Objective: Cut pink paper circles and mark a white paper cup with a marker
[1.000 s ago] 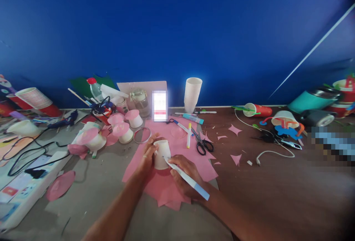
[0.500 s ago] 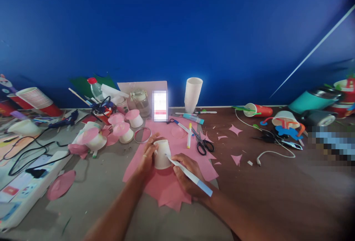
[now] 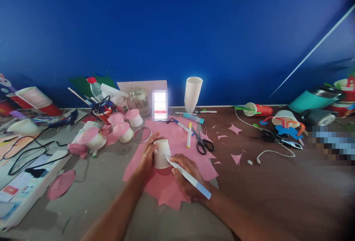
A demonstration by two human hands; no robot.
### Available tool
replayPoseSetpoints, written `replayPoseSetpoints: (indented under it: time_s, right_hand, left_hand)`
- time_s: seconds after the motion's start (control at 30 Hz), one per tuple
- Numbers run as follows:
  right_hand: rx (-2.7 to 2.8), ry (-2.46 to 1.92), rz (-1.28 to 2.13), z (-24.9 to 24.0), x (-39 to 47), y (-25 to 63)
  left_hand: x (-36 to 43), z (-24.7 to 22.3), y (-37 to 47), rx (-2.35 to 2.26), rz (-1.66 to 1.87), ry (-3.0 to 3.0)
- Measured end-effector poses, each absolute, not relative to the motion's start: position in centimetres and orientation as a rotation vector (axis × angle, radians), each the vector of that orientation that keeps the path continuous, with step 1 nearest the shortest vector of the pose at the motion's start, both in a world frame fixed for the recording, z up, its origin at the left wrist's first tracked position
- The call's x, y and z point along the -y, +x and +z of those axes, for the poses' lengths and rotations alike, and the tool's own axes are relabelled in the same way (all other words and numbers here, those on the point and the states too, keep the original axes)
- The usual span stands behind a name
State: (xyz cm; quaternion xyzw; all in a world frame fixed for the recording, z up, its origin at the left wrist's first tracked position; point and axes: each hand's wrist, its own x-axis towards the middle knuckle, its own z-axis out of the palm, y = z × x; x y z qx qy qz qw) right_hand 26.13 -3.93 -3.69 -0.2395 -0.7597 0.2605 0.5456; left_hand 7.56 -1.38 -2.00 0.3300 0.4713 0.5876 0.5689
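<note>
A white paper cup [image 3: 161, 154] stands upside down on a sheet of pink paper [image 3: 159, 187]. My left hand [image 3: 147, 155] is closed around the cup's left side. Pinched in my right hand [image 3: 186, 170] is a white marker with a pale blue end [image 3: 191, 180], its tip touching the cup's side. Any mark at the tip is too small to make out. Beyond the cup lie a yellow-capped marker [image 3: 189, 134], a blue-and-white marker [image 3: 183, 127] and black-handled scissors [image 3: 203, 143].
Several white cups topped with pink discs [image 3: 122, 131] stand left of the paper. A tall stack of white cups [image 3: 193, 94] rises by the blue wall. A power strip [image 3: 24, 196] with black cables lies far left. Pink scraps [image 3: 236, 159] and a white cable [image 3: 277, 154] lie right.
The marker's tip has shifted slightly down and left on the cup, my right hand moving with it. My left hand keeps its hold on the cup.
</note>
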Motion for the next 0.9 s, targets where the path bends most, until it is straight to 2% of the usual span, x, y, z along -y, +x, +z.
replayPoseSetpoints:
  time_s: [0.9]
  right_hand:
    - [1.794,-0.624,0.588,-3.64,4.04,25.87]
  left_hand:
    - [1.26,-1.84,7.58,-1.099,1.397,0.777]
